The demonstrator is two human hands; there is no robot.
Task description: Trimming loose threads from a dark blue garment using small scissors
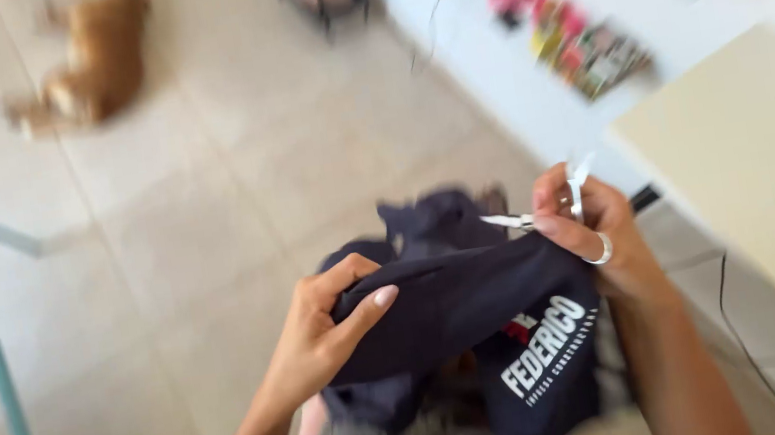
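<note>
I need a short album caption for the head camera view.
Two hands stretch a dark garment; the right also holds small scissors.

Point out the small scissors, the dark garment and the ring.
small scissors (548,210): head view, on the metal blades by the right hand's fingers.
dark garment (465,302): head view, on the stretched navy fabric between both hands.
ring (601,250): head view, on the silver band.
</note>
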